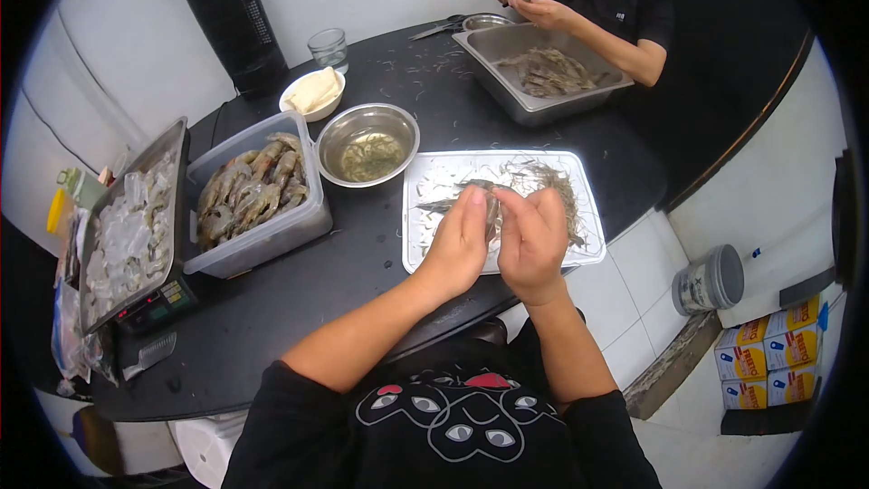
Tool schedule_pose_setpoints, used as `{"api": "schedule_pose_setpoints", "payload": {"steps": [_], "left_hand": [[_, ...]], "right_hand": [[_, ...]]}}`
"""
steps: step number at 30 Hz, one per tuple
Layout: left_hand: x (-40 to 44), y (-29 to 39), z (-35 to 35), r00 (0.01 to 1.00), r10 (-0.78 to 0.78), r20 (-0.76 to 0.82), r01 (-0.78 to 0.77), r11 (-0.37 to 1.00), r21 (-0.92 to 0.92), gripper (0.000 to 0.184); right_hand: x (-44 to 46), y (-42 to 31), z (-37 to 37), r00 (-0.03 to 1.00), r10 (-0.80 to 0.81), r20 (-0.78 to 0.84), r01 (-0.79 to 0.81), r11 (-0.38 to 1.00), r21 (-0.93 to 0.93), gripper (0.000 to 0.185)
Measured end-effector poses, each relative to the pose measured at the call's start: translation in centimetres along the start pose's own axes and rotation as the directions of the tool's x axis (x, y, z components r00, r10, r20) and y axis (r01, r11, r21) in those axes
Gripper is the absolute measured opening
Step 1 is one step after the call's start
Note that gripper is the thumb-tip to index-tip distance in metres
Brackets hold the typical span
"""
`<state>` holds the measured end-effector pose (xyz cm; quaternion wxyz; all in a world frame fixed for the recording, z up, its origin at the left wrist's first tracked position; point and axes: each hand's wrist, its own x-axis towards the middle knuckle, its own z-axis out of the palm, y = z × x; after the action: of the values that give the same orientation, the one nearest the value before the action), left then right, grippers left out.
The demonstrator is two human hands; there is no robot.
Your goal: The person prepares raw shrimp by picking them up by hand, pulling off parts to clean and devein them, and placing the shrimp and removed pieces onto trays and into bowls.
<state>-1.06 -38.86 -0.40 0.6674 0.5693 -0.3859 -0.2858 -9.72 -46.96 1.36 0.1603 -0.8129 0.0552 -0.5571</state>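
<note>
A greyish shrimp (491, 208) is held between my two hands, above a white tray (413, 249). My left hand (459, 240) grips it from the left, thumb on top, its pointed end sticking out leftward. My right hand (532, 240) pinches it from the right with thumb and forefinger. Both hands partly cover the shrimp. Thin trimmed shrimp legs and feelers (557, 186) lie heaped on the tray's right side. To the left stands a metal bowl (324, 159) of cloudy liquid with thin scraps in it.
A plastic tub (262, 250) of whole shrimp sits left, beside a tray of ice and shrimp (131, 226) on a scale (156, 308). Behind are a white bowl (312, 113) and a glass (329, 50). Across the table a person (605, 23) handles a shrimp over a deep metal pan (507, 95).
</note>
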Motion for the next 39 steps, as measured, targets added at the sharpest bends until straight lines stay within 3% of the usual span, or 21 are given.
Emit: {"api": "schedule_pose_setpoints", "payload": {"steps": [9,13,19,25,31,36,39], "left_hand": [[-0.1,0.7,0.1,0.997,-0.045,0.058,0.05,0.995,-0.087,0.041],[-0.2,0.5,0.3,0.996,-0.046,0.079,0.055,0.992,-0.117,0.042],[-0.3,1.0,0.1,0.963,-0.192,0.192,0.241,0.929,-0.28,0.048],[-0.2,1.4,-0.9,0.856,-0.301,0.421,0.499,0.698,-0.514,0.064],[-0.2,1.8,-1.3,0.858,-0.235,0.456,0.471,0.715,-0.517,0.076],[-0.3,0.9,-1.6,0.902,-0.091,0.422,0.306,0.824,-0.476,0.079],[-0.3,1.1,-1.7,0.919,-0.057,0.39,0.223,0.89,-0.397,0.077]], "right_hand": [[0.4,-0.9,-1.1,0.929,0.356,0.095,-0.368,0.885,0.284,0.015],[0.7,-0.8,-1.8,0.913,0.393,0.113,-0.408,0.856,0.318,0.015],[0.9,-0.8,-2.4,0.91,0.399,0.114,-0.413,0.84,0.353,0.015],[1.6,-0.8,-3.4,0.914,0.395,0.094,-0.403,0.856,0.324,0.016],[1.9,-0.8,-4.0,0.896,0.396,0.203,-0.444,0.825,0.35,0.015],[1.9,-1.6,-4.0,0.858,0.387,0.336,-0.501,0.774,0.387,0.013],[1.8,-2.1,-3.9,0.81,0.476,0.342,-0.583,0.716,0.385,0.013]]}}
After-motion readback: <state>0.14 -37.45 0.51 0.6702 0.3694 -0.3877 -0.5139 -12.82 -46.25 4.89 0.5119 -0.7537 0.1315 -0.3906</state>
